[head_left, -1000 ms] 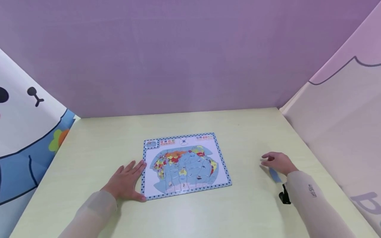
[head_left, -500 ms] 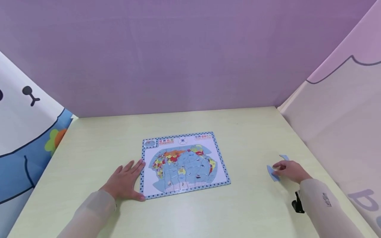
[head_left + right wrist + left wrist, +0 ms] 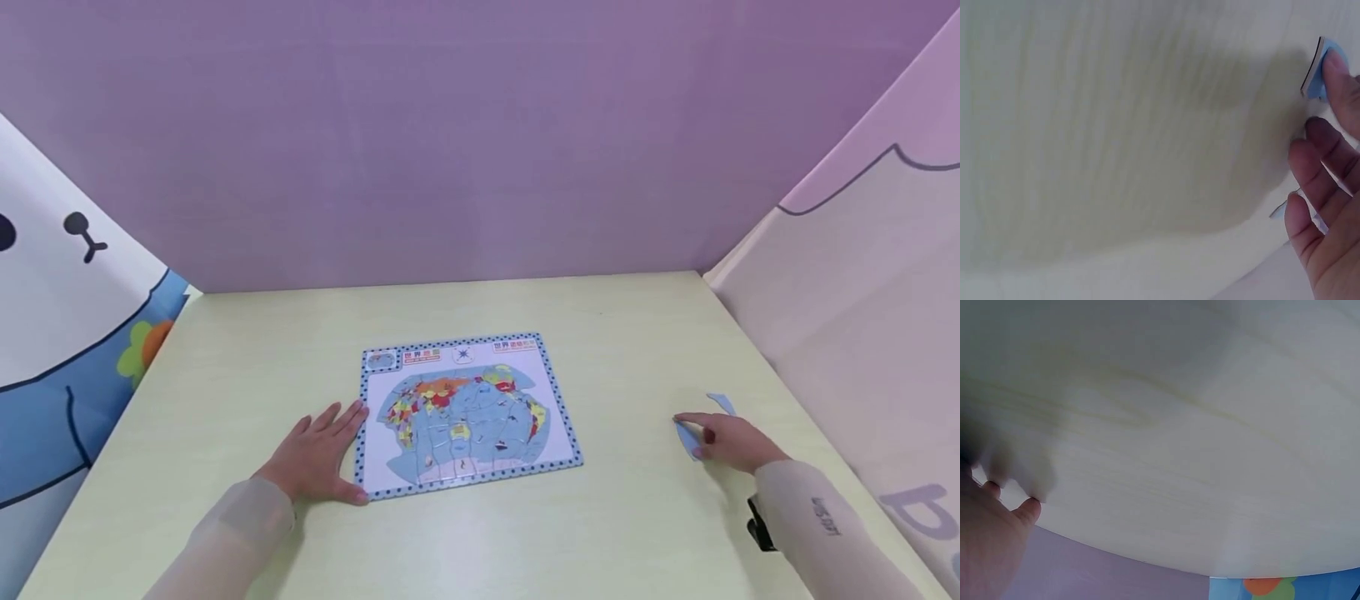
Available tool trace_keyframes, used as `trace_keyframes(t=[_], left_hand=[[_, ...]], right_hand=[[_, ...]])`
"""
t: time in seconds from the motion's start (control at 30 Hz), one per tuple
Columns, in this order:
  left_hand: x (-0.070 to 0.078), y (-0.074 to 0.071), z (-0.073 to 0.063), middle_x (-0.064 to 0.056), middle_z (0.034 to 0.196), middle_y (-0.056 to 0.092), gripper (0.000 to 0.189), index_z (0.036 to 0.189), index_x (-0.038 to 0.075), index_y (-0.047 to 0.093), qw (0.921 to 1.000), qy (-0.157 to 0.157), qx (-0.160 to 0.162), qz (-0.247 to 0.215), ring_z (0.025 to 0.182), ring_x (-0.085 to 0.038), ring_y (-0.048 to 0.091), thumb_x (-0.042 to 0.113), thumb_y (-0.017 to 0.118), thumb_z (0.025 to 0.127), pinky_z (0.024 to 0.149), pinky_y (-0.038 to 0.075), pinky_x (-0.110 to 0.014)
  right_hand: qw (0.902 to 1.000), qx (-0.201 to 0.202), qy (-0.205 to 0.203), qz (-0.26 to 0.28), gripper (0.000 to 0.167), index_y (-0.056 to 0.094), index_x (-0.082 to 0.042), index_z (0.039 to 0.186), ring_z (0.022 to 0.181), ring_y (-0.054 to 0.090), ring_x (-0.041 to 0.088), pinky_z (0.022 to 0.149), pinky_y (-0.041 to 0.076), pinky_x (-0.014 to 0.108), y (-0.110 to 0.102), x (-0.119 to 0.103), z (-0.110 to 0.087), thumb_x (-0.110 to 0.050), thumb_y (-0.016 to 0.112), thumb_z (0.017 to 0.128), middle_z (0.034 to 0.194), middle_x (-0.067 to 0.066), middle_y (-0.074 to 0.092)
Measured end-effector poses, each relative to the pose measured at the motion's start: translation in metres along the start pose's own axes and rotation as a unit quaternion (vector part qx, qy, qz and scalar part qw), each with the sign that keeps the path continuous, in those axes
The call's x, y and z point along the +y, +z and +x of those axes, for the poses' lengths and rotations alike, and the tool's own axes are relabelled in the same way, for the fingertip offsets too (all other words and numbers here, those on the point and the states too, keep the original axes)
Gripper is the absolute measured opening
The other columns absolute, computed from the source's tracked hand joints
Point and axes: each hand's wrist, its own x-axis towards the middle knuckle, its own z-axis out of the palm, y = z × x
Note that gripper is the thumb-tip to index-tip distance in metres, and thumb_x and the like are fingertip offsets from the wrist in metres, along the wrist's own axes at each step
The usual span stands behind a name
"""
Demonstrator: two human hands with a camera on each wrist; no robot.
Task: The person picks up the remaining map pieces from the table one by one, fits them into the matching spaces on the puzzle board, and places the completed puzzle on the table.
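A world map jigsaw puzzle (image 3: pixel 468 421) lies in its dotted-border frame in the middle of the table, with blue sea pieces and coloured continents. Against the frame's left edge rests my left hand (image 3: pixel 318 454), fingers spread and thumb at the lower corner. Over to the right, my right hand (image 3: pixel 738 442) holds a blue puzzle piece (image 3: pixel 686 442) between thumb and index finger. The right wrist view shows the thumb on this piece (image 3: pixel 1317 72), which stands tilted, while the other fingers curve loosely below. Just behind that hand lies a second blue piece (image 3: pixel 722 403), partly covered by it.
The pale wooden table (image 3: pixel 465 550) meets a purple wall (image 3: pixel 450 150) at its back edge. Printed panels stand at both sides, one with a cartoon figure (image 3: pixel 82 333) at left. A black wrist device (image 3: pixel 760 527) hangs under the right sleeve.
My right hand has moved right and down onto the blue piece, its index finger now stretched to the piece's far end. The second piece has come into sight. My left hand stays put.
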Motion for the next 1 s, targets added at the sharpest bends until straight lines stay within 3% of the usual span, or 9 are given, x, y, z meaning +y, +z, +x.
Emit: trace_keyframes(t=[0.17, 0.3, 0.43, 0.63, 0.83, 1.0], left_hand=[[0.000, 0.002, 0.000, -0.014, 0.156, 0.024, 0.123, 0.150, 0.002, 0.027, 1.0000, 0.004, 0.003, 0.000, 0.141, -0.043, 0.016, 0.078, 0.065, 0.062, 0.107, 0.017, -0.067], [-0.002, 0.003, 0.000, -0.014, 0.156, 0.024, 0.123, 0.150, 0.002, 0.027, 0.9999, 0.008, 0.011, 0.008, 0.141, -0.043, 0.016, 0.080, 0.064, 0.062, 0.107, 0.017, -0.067], [-0.003, 0.003, 0.001, -0.014, 0.156, 0.024, 0.123, 0.150, 0.002, 0.027, 0.9998, 0.006, 0.013, 0.011, 0.141, -0.043, 0.016, 0.081, 0.063, 0.062, 0.107, 0.017, -0.067], [0.001, 0.001, 0.000, -0.014, 0.156, 0.024, 0.122, 0.150, 0.002, 0.027, 1.0000, 0.002, 0.004, 0.000, 0.141, -0.043, 0.016, 0.078, 0.066, 0.062, 0.107, 0.017, -0.067], [0.003, 0.001, -0.001, -0.013, 0.156, 0.024, 0.122, 0.150, 0.003, 0.027, 0.9999, -0.009, -0.003, 0.005, 0.141, -0.042, 0.017, 0.077, 0.068, 0.061, 0.107, 0.017, -0.066], [0.004, 0.000, -0.001, -0.014, 0.156, 0.025, 0.122, 0.149, 0.002, 0.029, 0.9999, -0.011, 0.007, 0.008, 0.141, -0.042, 0.018, 0.075, 0.070, 0.061, 0.107, 0.018, -0.066]], right_hand=[[0.9979, -0.024, 0.004, -0.060, 0.046, 0.059, -0.002, 0.124, 0.065, 0.043, 0.014, 0.058, 0.039, 0.031, -0.005, -0.008, 0.003, -0.007, 0.072, 0.081, 0.076, 0.001, 0.048], [0.9950, -0.023, 0.019, -0.095, 0.042, 0.060, -0.006, 0.117, 0.075, 0.051, 0.018, 0.064, 0.047, 0.040, -0.009, -0.010, 0.004, -0.019, 0.075, 0.080, 0.088, 0.006, 0.055], [0.9936, -0.010, 0.025, -0.110, 0.036, 0.060, -0.006, 0.102, 0.075, 0.053, 0.019, 0.064, 0.048, 0.041, -0.008, -0.007, 0.005, -0.034, 0.072, 0.083, 0.087, 0.007, 0.054], [0.9957, 0.012, 0.032, -0.086, 0.029, 0.053, -0.012, 0.081, 0.066, 0.042, 0.014, 0.059, 0.037, 0.031, 0.002, 0.000, 0.003, -0.037, 0.058, 0.095, 0.075, 0.000, 0.048], [0.9998, 0.007, 0.007, -0.018, 0.026, 0.057, -0.004, 0.089, 0.074, 0.048, 0.015, 0.067, 0.043, 0.034, 0.000, 0.006, 0.007, -0.026, 0.069, 0.089, 0.083, 0.000, 0.057], [0.9999, 0.007, 0.005, -0.007, 0.026, 0.058, -0.001, 0.090, 0.076, 0.050, 0.016, 0.070, 0.046, 0.036, -0.002, 0.006, 0.008, -0.021, 0.073, 0.084, 0.086, 0.001, 0.060]])
